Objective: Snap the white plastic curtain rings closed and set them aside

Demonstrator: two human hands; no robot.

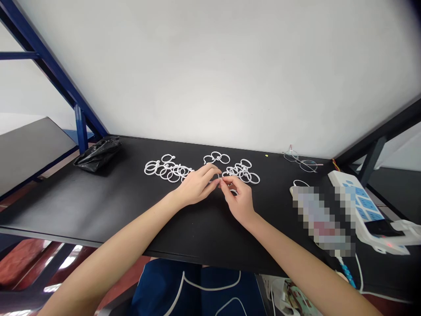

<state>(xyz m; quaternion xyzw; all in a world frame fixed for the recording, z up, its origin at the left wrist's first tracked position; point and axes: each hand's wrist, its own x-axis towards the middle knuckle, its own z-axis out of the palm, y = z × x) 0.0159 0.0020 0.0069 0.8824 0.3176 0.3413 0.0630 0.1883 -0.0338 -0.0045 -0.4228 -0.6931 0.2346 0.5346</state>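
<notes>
Both my hands meet over the middle of a black table (98, 206). My left hand (196, 185) pinches a small white plastic ring (219, 177) with thumb and fingers. My right hand (239, 199) grips the same ring from the other side, fingers curled. Several white rings lie in a pile to the left (166, 169). Another pile of rings (245, 171) lies just behind my right hand, and a few more rings (216, 158) sit further back.
A crumpled black plastic bag (98, 154) lies at the table's far left. Eyeglasses (301, 160) rest at the back right. A white power strip (362, 206) and cables occupy the right edge beside a blurred patch. A white wall stands behind the table; blue steel framing at left.
</notes>
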